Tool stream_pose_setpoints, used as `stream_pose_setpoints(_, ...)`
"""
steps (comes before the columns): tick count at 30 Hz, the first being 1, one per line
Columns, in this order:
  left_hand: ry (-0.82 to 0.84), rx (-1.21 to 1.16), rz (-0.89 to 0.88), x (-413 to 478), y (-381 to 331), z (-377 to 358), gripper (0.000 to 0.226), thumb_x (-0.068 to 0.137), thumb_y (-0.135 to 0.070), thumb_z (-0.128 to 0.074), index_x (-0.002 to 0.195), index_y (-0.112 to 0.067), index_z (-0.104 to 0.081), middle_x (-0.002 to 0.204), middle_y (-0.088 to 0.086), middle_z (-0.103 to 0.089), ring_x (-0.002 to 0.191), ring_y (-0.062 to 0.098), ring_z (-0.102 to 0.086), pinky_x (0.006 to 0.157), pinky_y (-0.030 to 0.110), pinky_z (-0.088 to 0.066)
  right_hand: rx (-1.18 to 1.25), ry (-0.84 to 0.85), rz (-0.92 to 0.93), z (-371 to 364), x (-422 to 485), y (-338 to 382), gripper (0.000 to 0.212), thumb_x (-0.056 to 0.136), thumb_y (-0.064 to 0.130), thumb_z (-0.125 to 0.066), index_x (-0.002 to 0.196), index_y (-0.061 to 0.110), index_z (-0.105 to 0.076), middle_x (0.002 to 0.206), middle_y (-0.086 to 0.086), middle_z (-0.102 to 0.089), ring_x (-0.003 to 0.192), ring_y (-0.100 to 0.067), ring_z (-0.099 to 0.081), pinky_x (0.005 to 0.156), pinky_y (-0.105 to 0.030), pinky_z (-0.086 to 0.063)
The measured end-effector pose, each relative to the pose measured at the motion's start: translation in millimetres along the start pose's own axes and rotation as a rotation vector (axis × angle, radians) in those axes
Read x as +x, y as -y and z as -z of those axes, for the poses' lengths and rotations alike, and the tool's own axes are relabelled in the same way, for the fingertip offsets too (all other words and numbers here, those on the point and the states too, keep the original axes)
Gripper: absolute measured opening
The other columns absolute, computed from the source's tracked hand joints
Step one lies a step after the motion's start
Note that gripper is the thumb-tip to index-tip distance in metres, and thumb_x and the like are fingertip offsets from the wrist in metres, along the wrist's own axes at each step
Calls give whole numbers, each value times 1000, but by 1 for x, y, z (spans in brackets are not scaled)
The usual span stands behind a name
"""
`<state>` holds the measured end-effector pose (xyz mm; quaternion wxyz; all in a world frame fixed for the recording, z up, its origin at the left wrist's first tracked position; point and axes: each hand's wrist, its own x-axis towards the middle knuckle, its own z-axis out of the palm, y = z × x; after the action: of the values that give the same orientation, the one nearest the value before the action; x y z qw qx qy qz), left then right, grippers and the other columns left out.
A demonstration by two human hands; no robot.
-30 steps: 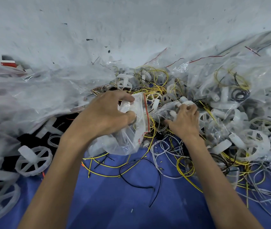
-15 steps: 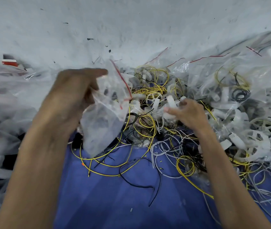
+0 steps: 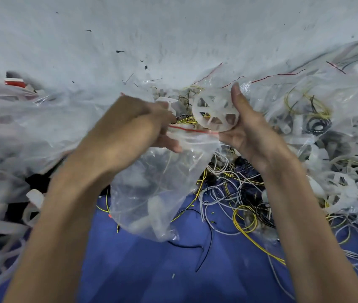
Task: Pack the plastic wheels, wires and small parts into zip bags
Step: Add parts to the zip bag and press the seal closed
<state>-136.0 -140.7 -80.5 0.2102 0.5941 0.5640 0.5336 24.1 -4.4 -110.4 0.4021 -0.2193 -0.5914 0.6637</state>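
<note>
Head view: the left hand, fingers curled, pinches the red-striped mouth of a clear zip bag, which hangs above the blue surface with pale parts dimly visible inside. The right hand clamps a white spoked plastic wheel between thumb and fingers just above the bag's mouth, its lower fingers touching the right end of the red strip. Loose yellow, white and black wires lie tangled below the right hand, with filled bags heaped at right.
</note>
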Motion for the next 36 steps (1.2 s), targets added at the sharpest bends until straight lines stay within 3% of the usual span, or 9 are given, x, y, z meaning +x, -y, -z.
stream_pose_setpoints(4, 97, 66, 93, -5, -7, -9, 23, 68, -16, -54, 82, -15, -73, 98, -4, -72, 86, 4, -69, 92, 29, -47, 172, 83, 5, -21, -7, 8, 60, 93, 56, -34, 124, 9, -55, 115, -16, -66, 104, -33, -64, 86, -42, -54)
stream_pose_setpoints(9, 76, 392, -68, -4, 4, -4, 21, 93, -8, -51, 90, -23, -65, 97, -6, -64, 64, 4, -67, 71, 20, -51, 263, 184, 49, -36, -14, 12, 52, 98, 48, -28, 107, 10, -62, 105, -17, -68, 104, -38, -62, 92, -51, -49)
stream_pose_setpoints(12, 22, 508, -119, -2, 9, 0, 10, 90, -25, -58, 81, -30, -57, 79, -12, -57, 55, 6, -63, 54, 8, -37, 151, 193, 51, -36, -16, 14, 51, 99, 48, -24, 120, 13, -55, 115, -14, -66, 102, -35, -64, 90, -44, -52)
stream_pose_setpoints(17, -48, 560, -147, 0, 12, 3, 36, 77, -63, -56, 81, -28, -52, 88, -10, -58, 50, 4, -61, 60, 23, -43, -116, 143, -19, -34, -16, 13, 51, 95, 56, -23, 110, 25, -60, 117, -11, -66, 107, -48, -56, 104, -57, -31)
stream_pose_setpoints(21, -63, 558, -183, 0, 12, 5, 15, 82, -52, -49, 73, -41, -47, 85, -12, -51, 52, 4, -60, 62, 21, -39, -99, 156, 31, -36, -19, 18, 55, 96, 52, -23, 119, 14, -55, 114, -8, -67, 81, -31, -65, 90, -56, -40)
stream_pose_setpoints(25, 4, 570, -162, 0, 11, 3, 15, 82, -51, -45, 72, -40, -47, 84, -9, -50, 58, 4, -63, 67, 23, -43, 46, 215, 121, -33, -21, 22, 62, 99, 44, -23, 128, -9, -41, 115, -15, -66, 92, -31, -68, 81, -34, -56)
stream_pose_setpoints(31, 89, 569, -252, -1, 11, -1, 17, 80, -45, -51, 81, -28, -55, 92, 7, -59, 87, 20, -57, 76, 36, -46, 36, 328, 5, -23, -23, 28, 52, 98, 44, -23, 120, 8, -52, 112, -14, -67, 93, -36, -67, 64, -32, -58)
stream_pose_setpoints(33, 107, 507, -268, -2, 10, -2, 14, 80, -46, -55, 77, -32, -56, 88, 0, -58, 84, 11, -57, 75, 30, -47, -61, 311, -46, -18, -23, 28, 56, 92, 46, -32, 126, 6, -50, 118, -18, -63, 100, -41, -63, 69, -40, -59)
stream_pose_setpoints(36, 104, 466, -301, -2, 8, -2, 14, 79, -48, -58, 73, -40, -49, 79, -14, -54, 73, -3, -52, 67, 11, -37, -162, 312, -112, -11, -25, 23, 64, 85, 47, -40, 126, -1, -51, 122, -22, -59, 109, -45, -54, 95, -58, -42)
